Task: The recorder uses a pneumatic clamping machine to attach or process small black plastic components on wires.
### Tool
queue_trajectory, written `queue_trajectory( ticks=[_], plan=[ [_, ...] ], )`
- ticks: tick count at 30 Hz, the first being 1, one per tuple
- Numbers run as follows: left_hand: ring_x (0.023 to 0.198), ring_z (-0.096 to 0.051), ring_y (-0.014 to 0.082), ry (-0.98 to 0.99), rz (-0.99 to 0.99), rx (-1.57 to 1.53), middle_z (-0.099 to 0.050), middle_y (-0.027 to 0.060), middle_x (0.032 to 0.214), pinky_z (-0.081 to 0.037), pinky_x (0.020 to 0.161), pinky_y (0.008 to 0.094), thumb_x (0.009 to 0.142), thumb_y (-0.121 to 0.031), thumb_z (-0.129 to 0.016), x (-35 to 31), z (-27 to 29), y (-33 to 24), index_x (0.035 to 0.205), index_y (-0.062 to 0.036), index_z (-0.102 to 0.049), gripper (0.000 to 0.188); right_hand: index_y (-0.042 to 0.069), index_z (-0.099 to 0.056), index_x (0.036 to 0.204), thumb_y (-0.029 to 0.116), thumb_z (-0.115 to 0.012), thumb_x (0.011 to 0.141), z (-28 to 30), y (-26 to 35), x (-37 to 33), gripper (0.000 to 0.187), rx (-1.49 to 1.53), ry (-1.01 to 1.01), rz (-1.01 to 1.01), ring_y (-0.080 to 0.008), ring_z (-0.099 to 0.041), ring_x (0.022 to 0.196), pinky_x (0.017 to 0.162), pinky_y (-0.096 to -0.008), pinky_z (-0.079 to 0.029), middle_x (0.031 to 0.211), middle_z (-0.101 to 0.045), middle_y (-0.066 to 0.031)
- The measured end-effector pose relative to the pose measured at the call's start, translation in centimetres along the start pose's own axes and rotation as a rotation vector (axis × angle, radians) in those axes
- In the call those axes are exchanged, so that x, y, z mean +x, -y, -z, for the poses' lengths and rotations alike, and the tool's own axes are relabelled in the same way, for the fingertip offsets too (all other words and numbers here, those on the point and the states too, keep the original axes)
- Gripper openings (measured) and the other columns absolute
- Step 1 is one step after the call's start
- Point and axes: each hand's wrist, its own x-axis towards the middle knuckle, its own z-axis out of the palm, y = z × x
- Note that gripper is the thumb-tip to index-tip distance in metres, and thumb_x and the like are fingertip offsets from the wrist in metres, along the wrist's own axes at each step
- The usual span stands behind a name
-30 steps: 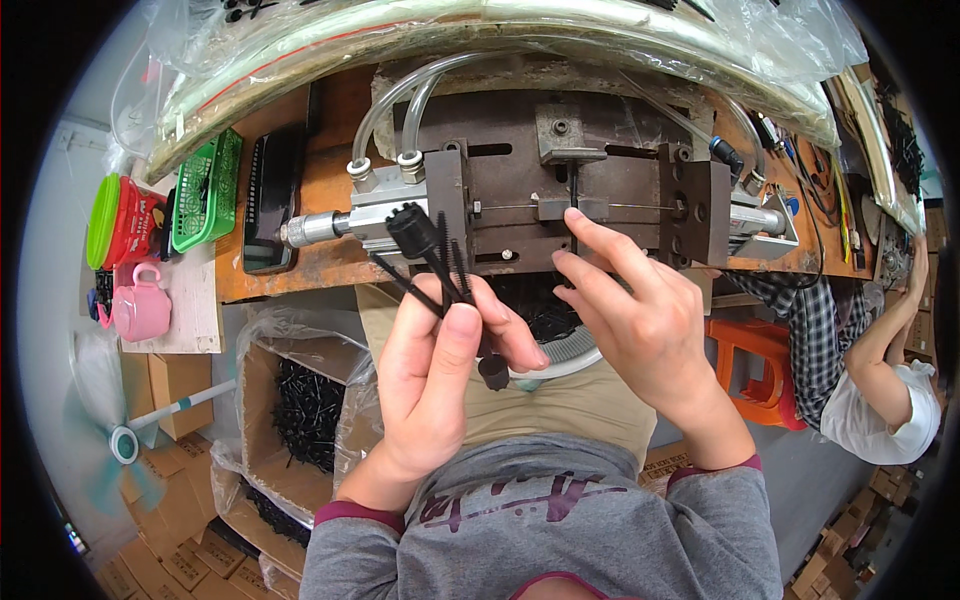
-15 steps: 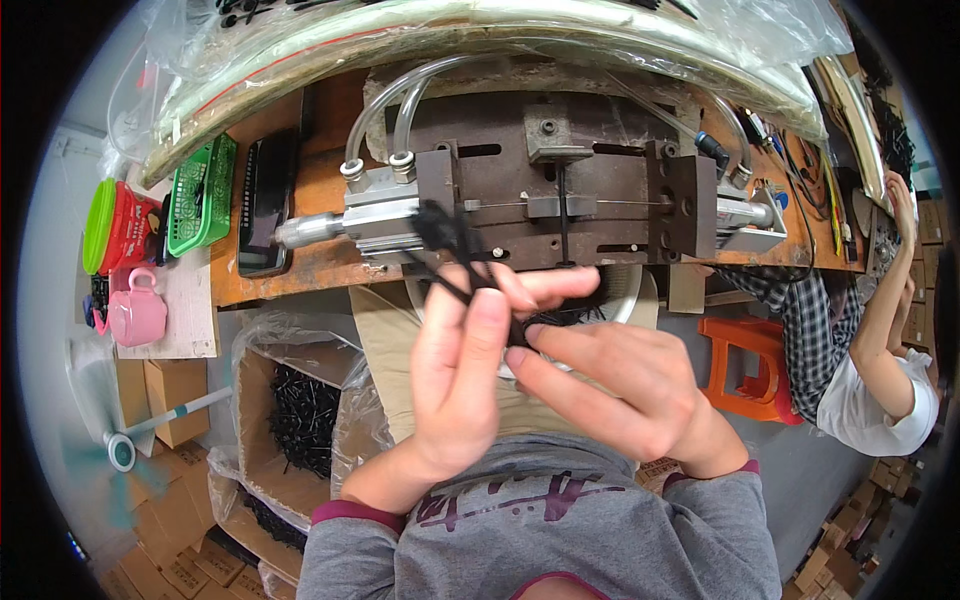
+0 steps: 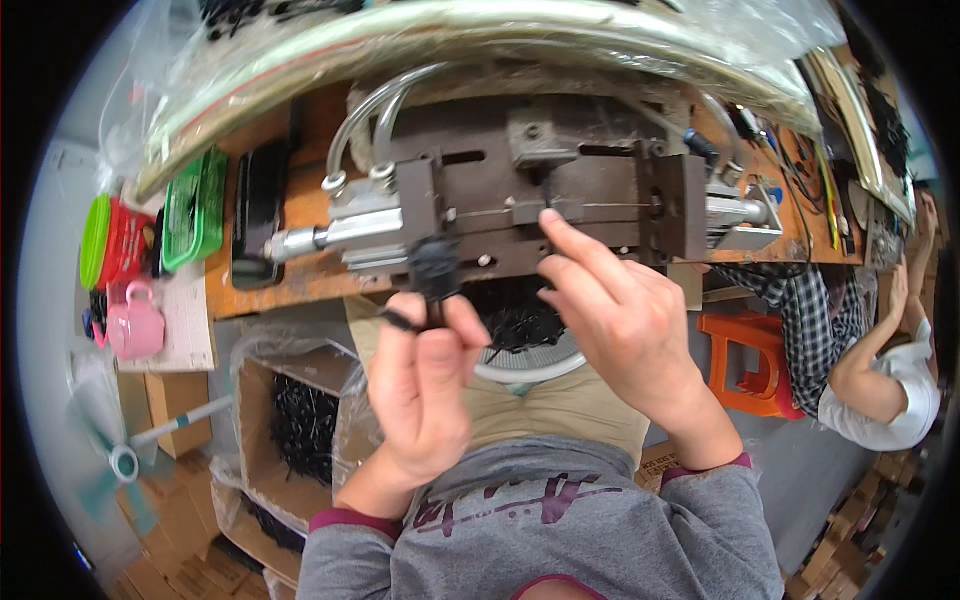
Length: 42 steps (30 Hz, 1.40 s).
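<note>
My left hand [image 3: 425, 385] is closed around a bundle of thin black strips [image 3: 433, 270], whose bunched upper end is blurred. My right hand [image 3: 625, 325] stretches its index finger to the small grey block in the middle of the metal fixture [image 3: 490, 235]. The fingertip is at the lower end of a thin black piece [image 3: 546, 188] there; whether it touches the piece or the block is unclear. The other right fingers are bent, apart from the index, and nothing shows in them. Under my hands, a white basket [image 3: 530, 375] of similar black pieces sits at my lap.
Cylinders [image 3: 300, 242] with clear hoses flank the fixture on the wooden bench. On the left are a green basket [image 3: 205, 225], a dark phone-like slab [image 3: 258, 215] and a pink cup [image 3: 137, 325]. A lined carton [image 3: 255, 420] stands below. Another person [image 3: 880, 400] works at right near an orange stool [image 3: 745, 370].
My hands have come apart: the left has drawn down and left with the bundle, the right has reached up to the fixture's middle. The black piece there now shows shorter, partly behind my finger.
</note>
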Motion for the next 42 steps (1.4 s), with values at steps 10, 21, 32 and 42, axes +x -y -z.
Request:
queue_trajectory(
  ticks=[10,21,32,42],
  plan=[
    [0.061,-0.036,0.0068,-0.085,-0.115,-0.110,-0.040,0.0003,0.071,-0.028,0.054,0.0211,0.108,-0.030,-0.040,0.9,-1.0,0.1,0.093,-0.0068,-0.044,0.028,0.000,-0.058,0.078,0.015,-0.062,0.072,-0.7,-0.3,0.5,0.016,-0.065,-0.139,0.118,-0.0198,-0.065,0.057,0.054,-0.0288,-0.052,0.114,-0.064,-0.0304],
    [0.065,-0.038,0.0082,-0.118,-0.196,0.059,-0.047,0.0043,0.078,-0.029,0.056,0.0207,0.108,-0.024,-0.041,0.8,-1.4,-0.2,0.099,-0.0034,-0.048,0.023,0.001,-0.058,0.078,0.011,-0.064,0.074,-3.3,-1.4,-3.2,0.012,0.462,-0.301,0.163,-0.0288,-0.063,0.077,0.063,-0.0408,-0.051,0.094,-0.056,-0.0124],
    [0.064,-0.037,0.0041,0.132,-0.221,0.431,-0.051,0.0004,0.081,-0.025,0.055,0.0199,0.107,-0.017,-0.042,0.7,1.2,2.3,0.114,0.0026,-0.055,0.025,0.002,-0.063,0.108,0.019,-0.074,0.087,0.0,-1.7,-5.4,0.029,1.087,-0.204,-0.183,-0.0114,-0.057,0.057,0.052,-0.0265,-0.047,0.087,-0.063,-0.0070],
    [0.072,-0.055,0.0357,0.477,-0.659,0.861,-0.055,0.0174,0.083,-0.044,0.066,0.0416,0.093,-0.003,-0.055,0.3,0.3,0.7,0.098,0.0030,-0.057,0.009,-0.002,-0.062,0.106,0.016,-0.068,0.094,3.3,-0.1,-5.4,0.022,1.864,0.023,-0.359,-0.0095,-0.064,0.062,0.057,-0.0216,-0.051,0.088,-0.070,-0.0080]
  ],
)
